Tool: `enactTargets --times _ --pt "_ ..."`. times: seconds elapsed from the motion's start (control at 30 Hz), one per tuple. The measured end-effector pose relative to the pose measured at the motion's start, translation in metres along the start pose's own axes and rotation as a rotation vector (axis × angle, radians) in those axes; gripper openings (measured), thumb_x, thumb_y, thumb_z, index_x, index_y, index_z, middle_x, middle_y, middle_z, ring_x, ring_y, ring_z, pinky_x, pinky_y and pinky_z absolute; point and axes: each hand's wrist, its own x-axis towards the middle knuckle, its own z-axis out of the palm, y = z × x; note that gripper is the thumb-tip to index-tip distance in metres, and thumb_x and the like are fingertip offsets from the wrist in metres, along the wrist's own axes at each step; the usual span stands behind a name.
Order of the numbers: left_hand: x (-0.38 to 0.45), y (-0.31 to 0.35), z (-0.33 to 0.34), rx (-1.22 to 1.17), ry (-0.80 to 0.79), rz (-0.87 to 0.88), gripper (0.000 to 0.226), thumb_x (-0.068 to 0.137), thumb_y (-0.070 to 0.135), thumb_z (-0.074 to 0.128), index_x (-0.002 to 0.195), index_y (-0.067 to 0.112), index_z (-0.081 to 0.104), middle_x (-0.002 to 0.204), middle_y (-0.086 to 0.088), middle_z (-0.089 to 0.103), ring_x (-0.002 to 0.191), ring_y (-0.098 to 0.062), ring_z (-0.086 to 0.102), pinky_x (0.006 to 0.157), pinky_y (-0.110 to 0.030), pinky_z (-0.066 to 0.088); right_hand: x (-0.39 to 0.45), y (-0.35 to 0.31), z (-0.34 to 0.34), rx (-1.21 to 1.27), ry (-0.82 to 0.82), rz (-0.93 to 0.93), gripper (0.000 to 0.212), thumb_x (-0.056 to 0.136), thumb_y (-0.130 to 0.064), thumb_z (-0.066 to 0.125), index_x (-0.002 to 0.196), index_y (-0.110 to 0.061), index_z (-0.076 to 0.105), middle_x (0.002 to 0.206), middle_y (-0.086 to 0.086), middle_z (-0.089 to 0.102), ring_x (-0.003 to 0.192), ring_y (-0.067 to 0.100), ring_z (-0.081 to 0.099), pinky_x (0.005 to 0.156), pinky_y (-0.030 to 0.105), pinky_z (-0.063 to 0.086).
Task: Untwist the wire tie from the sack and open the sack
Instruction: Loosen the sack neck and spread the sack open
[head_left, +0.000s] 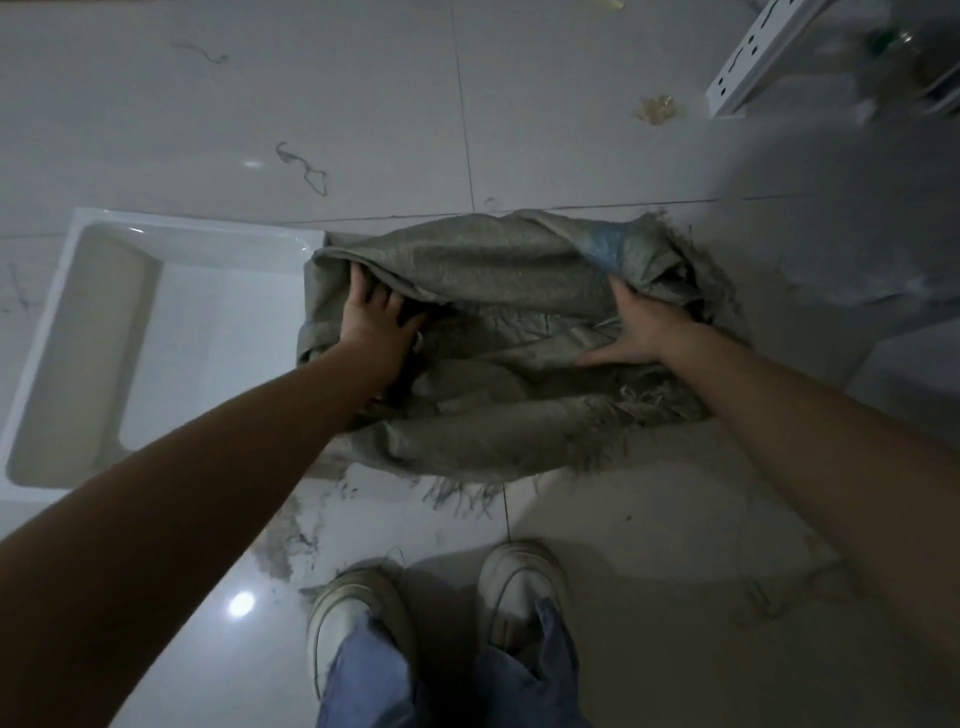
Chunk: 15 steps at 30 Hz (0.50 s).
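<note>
A grey woven sack (498, 270) with frayed edges stands on the tiled floor in front of me, its mouth spread wide. My left hand (376, 325) grips the left side of the sack's rim, fingers curled over the fabric into the opening. My right hand (641, 325) holds the right side of the rim, thumb out and fingers tucked under a fold. A blue patch (605, 244) shows on the far right fabric. A thin bent wire (304, 166) lies loose on the floor beyond the sack; I cannot tell whether it is the tie.
A white plastic tray (197, 244) lies on the floor to the left, touching the sack. A white slotted metal rail (753, 57) and dim clutter sit at the far right. My two shoes (436, 613) stand just before the sack. Another wire scrap (202, 52) lies farther back.
</note>
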Motion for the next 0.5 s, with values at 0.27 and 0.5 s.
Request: enactTargets --times 0.27,0.5 --pt "-0.025 0.065 -0.037 -0.236 0.129 0.149 0.062 0.094 0.040 0.037 0.143 0.003 0.028 0.149 -0.020 0.034 0.138 -0.035 0.029 0.112 -0.045 0.023 -0.023 -0.075 0.044 -0.324 -0.115 -0.383 0.068 0.091 -0.054 0.041 0.147 -0.020 0.026 0.158 0.006 0.021 0.145 0.027 0.019 0.116 0.047 0.022" --pt "-0.035 0.043 0.007 -0.252 -0.073 0.146 0.101 0.076 0.068 0.050 0.151 0.019 0.006 0.160 -0.010 0.008 0.149 -0.031 -0.003 0.120 -0.048 -0.002 -0.052 -0.065 0.068 -0.309 -0.416 -0.218 0.087 0.082 -0.064 0.050 0.151 -0.030 0.010 0.160 0.004 0.010 0.144 0.031 0.020 0.117 0.045 0.022"
